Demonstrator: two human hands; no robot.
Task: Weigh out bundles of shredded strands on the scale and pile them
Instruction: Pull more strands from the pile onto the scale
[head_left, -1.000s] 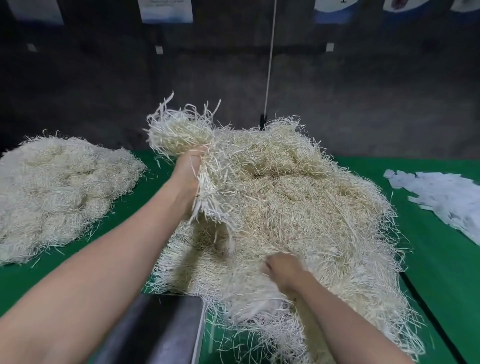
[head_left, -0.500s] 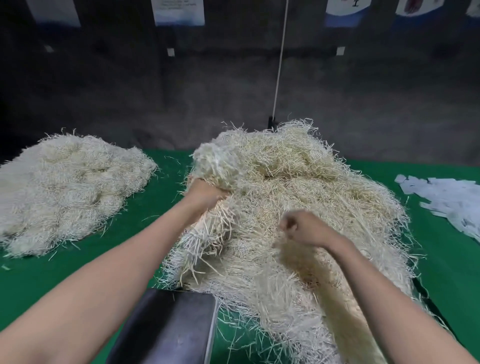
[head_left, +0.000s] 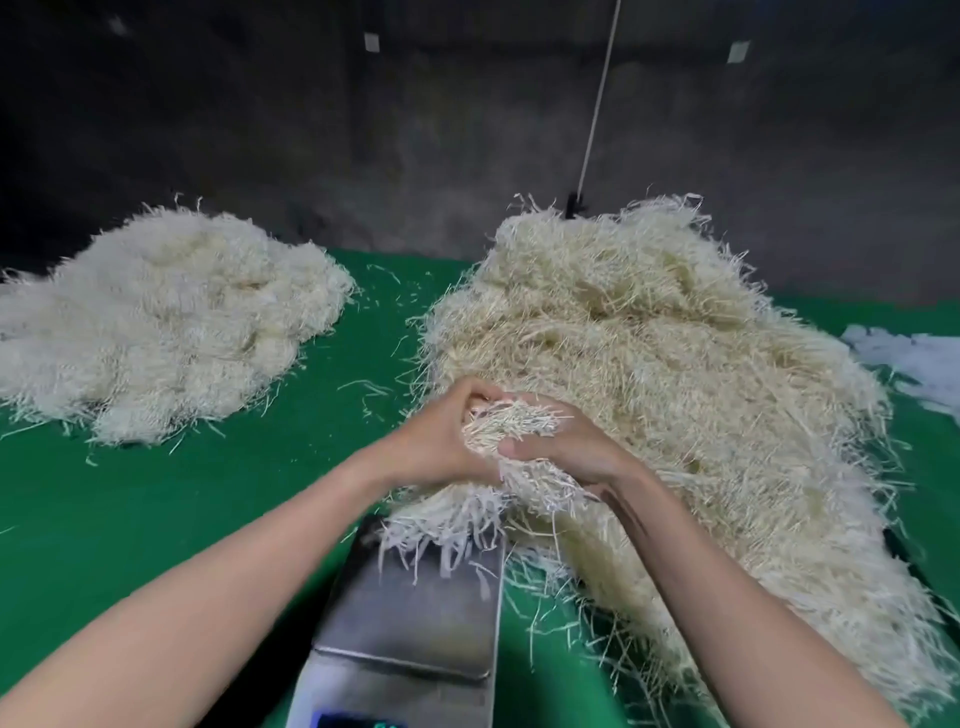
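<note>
Strands fill the big heap (head_left: 675, 389); a smaller pile (head_left: 156, 322) lies well left, with the scale (head_left: 415, 613) nearest. A bundle (head_left: 511, 423) hangs over the pan's far edge, perhaps brushing it, clasped by the left hand (head_left: 441, 436) and right hand (head_left: 569, 441), which are pressed together. The gathering looks done; next, set it down and let go.

Dark concrete wall (head_left: 311, 130) (dim), green tabletop (head_left: 156, 519)
</note>
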